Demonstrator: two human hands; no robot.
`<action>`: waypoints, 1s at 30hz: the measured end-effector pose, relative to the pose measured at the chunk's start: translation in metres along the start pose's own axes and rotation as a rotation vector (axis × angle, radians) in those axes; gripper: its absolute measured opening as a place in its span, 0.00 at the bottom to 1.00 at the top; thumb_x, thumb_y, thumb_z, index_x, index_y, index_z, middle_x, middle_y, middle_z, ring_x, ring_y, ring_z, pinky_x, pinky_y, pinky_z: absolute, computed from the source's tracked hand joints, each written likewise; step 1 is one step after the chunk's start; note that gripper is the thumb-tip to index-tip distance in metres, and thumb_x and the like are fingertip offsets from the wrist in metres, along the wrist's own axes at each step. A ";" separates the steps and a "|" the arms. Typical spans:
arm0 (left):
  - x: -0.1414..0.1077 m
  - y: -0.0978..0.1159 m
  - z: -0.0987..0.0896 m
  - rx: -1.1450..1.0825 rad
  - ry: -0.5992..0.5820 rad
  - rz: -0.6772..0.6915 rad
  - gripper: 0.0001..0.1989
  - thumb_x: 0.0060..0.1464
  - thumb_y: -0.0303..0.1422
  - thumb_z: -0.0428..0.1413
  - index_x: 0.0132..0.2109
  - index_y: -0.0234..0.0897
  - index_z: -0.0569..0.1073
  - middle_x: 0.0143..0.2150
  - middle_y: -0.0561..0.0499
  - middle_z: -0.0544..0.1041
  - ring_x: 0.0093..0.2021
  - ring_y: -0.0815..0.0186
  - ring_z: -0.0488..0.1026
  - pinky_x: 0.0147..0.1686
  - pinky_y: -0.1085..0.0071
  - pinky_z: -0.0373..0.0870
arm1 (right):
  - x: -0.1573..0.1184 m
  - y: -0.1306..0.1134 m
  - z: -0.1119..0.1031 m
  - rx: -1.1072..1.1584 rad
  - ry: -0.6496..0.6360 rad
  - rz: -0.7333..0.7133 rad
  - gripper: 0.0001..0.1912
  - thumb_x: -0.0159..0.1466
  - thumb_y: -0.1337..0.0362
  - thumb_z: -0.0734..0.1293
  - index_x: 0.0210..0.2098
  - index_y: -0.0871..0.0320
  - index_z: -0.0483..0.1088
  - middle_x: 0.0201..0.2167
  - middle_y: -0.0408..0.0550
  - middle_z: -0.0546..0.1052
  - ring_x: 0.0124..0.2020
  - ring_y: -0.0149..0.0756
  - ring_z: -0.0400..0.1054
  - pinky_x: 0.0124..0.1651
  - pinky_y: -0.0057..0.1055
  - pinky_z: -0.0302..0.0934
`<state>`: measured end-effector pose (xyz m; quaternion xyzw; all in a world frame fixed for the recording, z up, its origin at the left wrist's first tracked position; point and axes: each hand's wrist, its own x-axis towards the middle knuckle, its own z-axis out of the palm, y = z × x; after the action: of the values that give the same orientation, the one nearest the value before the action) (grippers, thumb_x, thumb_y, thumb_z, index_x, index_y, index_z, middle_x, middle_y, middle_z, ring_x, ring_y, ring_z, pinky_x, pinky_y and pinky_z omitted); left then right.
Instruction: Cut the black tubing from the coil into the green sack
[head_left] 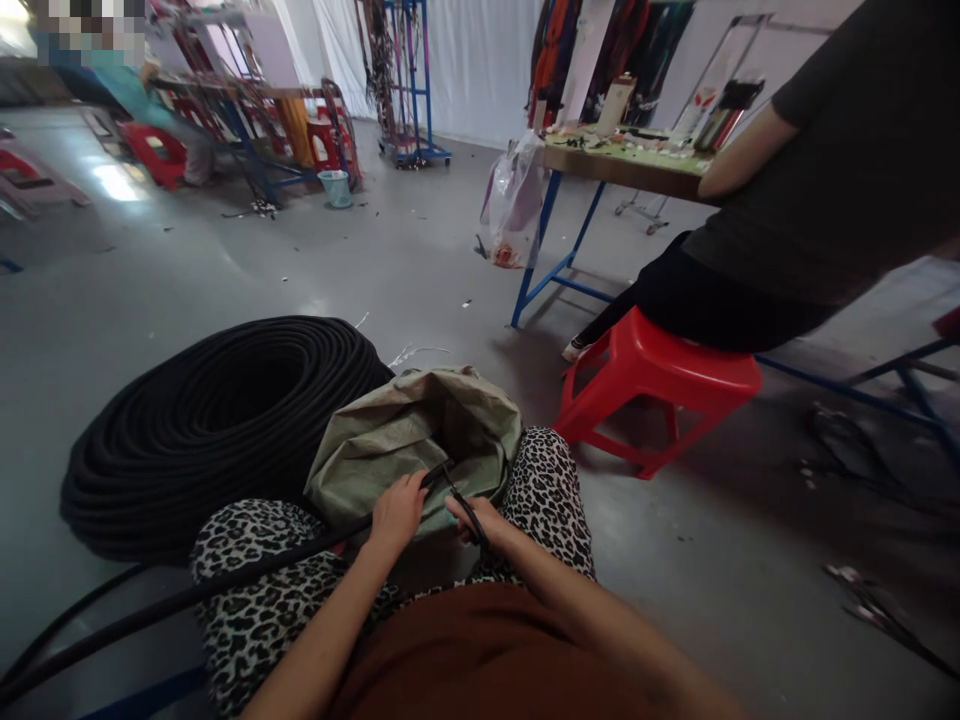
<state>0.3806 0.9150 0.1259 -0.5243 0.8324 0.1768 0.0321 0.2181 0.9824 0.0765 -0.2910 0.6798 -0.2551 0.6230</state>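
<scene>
My left hand (pixel 399 508) is closed around a thick black cord (pixel 247 570), close to its end. The cord runs over my left thigh and off to the lower left. In my right hand (pixel 480 522) is a pair of scissors (pixel 471 516) with dark handles, its blades at the cord's end. Whether the blades touch the cord I cannot tell. Both hands are above an open greenish woven sack (pixel 360 450) between my knees. Beside it on the left lies a big coil of black cord (pixel 150 430).
A person sits on a red plastic stool (pixel 667 370) at a worktable (pixel 622 165) to the right. From the table hangs a clear plastic bag (pixel 514 205). Another person sits at the far left near a small bin (pixel 335 189). Cord scraps (pixel 885 610) lie on the floor.
</scene>
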 end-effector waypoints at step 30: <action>0.006 0.002 0.000 0.030 -0.056 0.018 0.20 0.64 0.33 0.42 0.60 0.42 0.65 0.52 0.45 0.75 0.51 0.63 0.72 0.45 0.70 0.65 | 0.013 0.009 -0.003 -0.155 0.075 -0.089 0.27 0.64 0.45 0.62 0.25 0.65 0.71 0.15 0.40 0.64 0.18 0.26 0.59 0.22 0.22 0.52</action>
<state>0.3766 0.9106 0.1253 -0.5113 0.8382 0.1794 0.0618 0.2135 0.9792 0.0611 -0.3585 0.7067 -0.2398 0.5609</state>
